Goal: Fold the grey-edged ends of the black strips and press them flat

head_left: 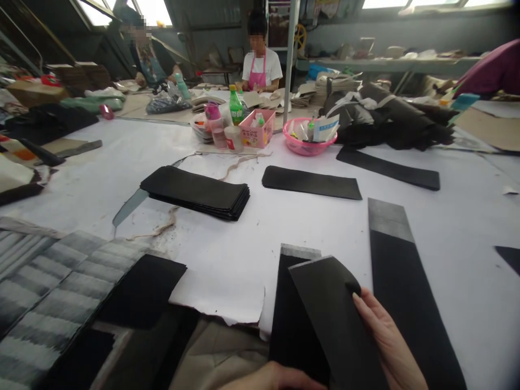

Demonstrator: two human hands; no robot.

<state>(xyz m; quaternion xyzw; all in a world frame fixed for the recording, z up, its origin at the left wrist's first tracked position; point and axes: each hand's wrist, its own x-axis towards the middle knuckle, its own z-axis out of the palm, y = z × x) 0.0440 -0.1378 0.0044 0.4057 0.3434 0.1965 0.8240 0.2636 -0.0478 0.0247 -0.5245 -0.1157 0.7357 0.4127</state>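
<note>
My right hand [384,330] pinches the right edge of a dark strip [325,303] between thumb and fingers. This strip is tilted over another black strip [280,314] with a grey upper end, lying on the white table. My left hand [276,377] is at the bottom edge, touching the lower part of the strips; its fingertips are hidden beneath them. To the right lies a long black strip [400,271] with a grey top end. Farther up are a stack of black pieces [195,187] and a thinner black piece [311,181].
Overlapping grey-streaked pieces [60,292] cover the lower left. A pink basin [311,146], a pink box [258,130] and a green bottle [235,105] stand at the back. A dark heap [385,119] lies back right. Several people are beyond the table.
</note>
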